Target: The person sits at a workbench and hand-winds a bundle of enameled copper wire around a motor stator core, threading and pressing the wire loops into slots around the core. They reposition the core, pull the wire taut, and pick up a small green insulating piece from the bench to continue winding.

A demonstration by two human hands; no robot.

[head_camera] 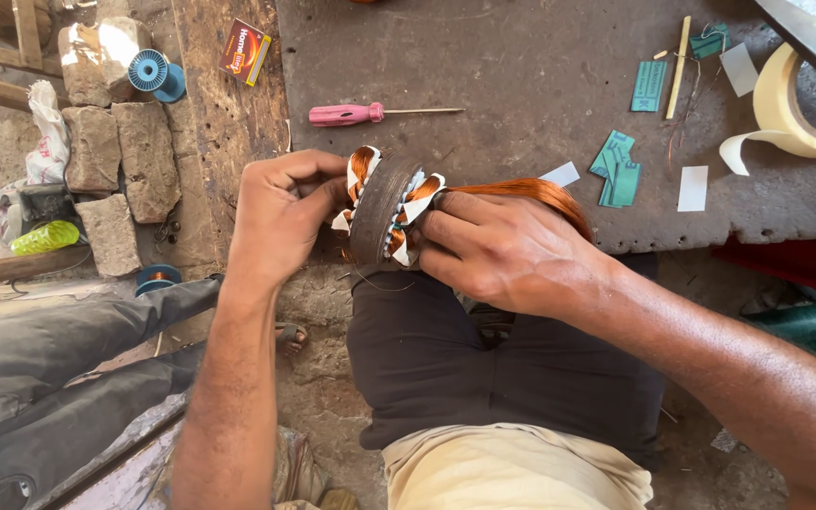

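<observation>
A round metal motor stator (382,210) stands on edge at the front rim of the dark workbench (521,57). Copper wire coils and white insulation paper poke out of both its faces. My left hand (280,212) grips its left side, fingers curled over the copper coil. On the right face rests my right hand (502,253), fingertips pressing the coil and paper. A loose bundle of copper wire (540,194) runs out behind my right hand.
A pink-handled screwdriver (370,113) lies behind the stator. Green and white paper slips (616,170), a wooden stick (679,66) and a masking tape roll (790,109) lie at the right. A small box (245,51), blue spools (155,74) and stone blocks (110,151) are left.
</observation>
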